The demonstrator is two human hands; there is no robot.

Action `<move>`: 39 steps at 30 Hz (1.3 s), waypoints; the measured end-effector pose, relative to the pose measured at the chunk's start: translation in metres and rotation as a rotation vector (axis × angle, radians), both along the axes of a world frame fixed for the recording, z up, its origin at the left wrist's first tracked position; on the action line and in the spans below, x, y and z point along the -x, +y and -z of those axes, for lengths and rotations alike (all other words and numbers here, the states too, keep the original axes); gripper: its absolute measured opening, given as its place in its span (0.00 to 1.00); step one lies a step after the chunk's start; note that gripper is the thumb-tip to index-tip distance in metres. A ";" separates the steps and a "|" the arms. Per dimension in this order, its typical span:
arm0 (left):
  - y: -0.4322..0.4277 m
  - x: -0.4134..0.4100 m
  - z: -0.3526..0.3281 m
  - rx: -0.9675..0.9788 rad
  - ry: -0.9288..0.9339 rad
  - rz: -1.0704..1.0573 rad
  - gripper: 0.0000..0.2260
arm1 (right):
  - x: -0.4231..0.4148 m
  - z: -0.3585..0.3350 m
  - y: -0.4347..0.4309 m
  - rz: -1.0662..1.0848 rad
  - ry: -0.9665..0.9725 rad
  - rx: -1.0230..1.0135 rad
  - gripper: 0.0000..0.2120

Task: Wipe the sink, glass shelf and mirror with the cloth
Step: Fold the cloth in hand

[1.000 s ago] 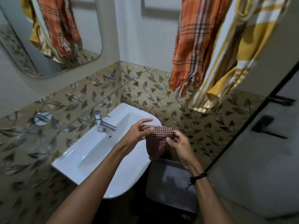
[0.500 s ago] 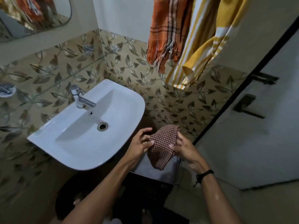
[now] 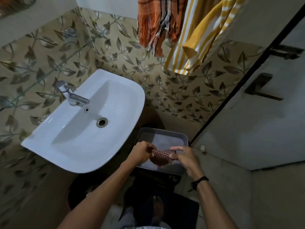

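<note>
While left hand [image 3: 140,154] and right hand [image 3: 184,158] pinch its ends, the cloth [image 3: 162,157] stretches sideways.

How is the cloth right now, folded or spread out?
Partly spread: the left hand and right hand pinch the cloth by its top edge, taut between them; the rest sags below.

Leaf-patterned tile wall [image 3: 189,90], orange towel [image 3: 155,22], yellow striped towel [image 3: 198,40], grey door [image 3: 255,133], dark handle [image 3: 260,87]

Sink [image 3: 79,146] left; basket [image 3: 184,138] right (cloth [image 3: 162,157] above it); towels [image 3: 166,22] behind.
</note>
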State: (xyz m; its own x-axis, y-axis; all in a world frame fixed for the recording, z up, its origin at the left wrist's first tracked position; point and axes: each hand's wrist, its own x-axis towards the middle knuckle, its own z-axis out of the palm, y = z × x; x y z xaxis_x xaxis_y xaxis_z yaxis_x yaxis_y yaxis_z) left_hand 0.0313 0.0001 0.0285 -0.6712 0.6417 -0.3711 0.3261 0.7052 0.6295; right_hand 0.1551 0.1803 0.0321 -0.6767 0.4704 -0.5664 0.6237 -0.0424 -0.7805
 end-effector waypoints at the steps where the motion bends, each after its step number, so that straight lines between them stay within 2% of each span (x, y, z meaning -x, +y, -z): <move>1: -0.002 0.001 0.007 0.002 0.049 -0.003 0.13 | 0.002 0.007 -0.001 -0.081 -0.016 -0.043 0.14; 4: -0.007 0.003 0.025 -0.035 0.122 -0.030 0.09 | 0.008 0.027 -0.005 -0.269 -0.107 -0.185 0.18; 6: -0.011 0.003 0.037 -0.087 0.043 -0.079 0.08 | 0.011 0.043 -0.009 -0.321 -0.134 -0.331 0.12; 9: -0.015 0.003 0.056 -0.124 -0.146 -0.164 0.10 | 0.014 0.057 -0.018 -0.344 -0.063 -0.485 0.06; 15: -0.013 0.010 0.089 -0.138 -0.260 -0.343 0.10 | 0.027 0.081 -0.022 -0.306 -0.028 -0.394 0.12; 19: 0.003 0.025 0.103 -0.157 -0.269 -0.420 0.09 | 0.051 0.090 -0.024 -0.158 0.009 -0.403 0.15; 22: 0.014 0.038 0.110 -0.191 -0.222 -0.490 0.09 | 0.071 0.091 -0.019 -0.168 0.072 -0.456 0.15; 26: 0.026 0.052 0.117 -0.279 -0.090 -0.558 0.09 | 0.091 0.092 -0.010 -0.195 0.191 -0.672 0.16; 30: 0.029 0.058 0.131 -0.330 -0.057 -0.555 0.11 | 0.091 0.116 -0.012 -0.191 0.245 -0.682 0.19; 32: 0.022 0.055 0.152 -0.241 -0.157 -0.536 0.12 | 0.084 0.134 -0.017 -0.254 0.181 -0.610 0.20; 36: -0.009 0.047 0.204 0.084 -0.325 -0.447 0.08 | 0.067 0.174 -0.028 -0.526 -0.150 -0.429 0.23; 39: -0.019 0.043 0.213 0.117 -0.344 -0.424 0.10 | 0.057 0.186 -0.030 -0.483 -0.281 -0.376 0.23</move>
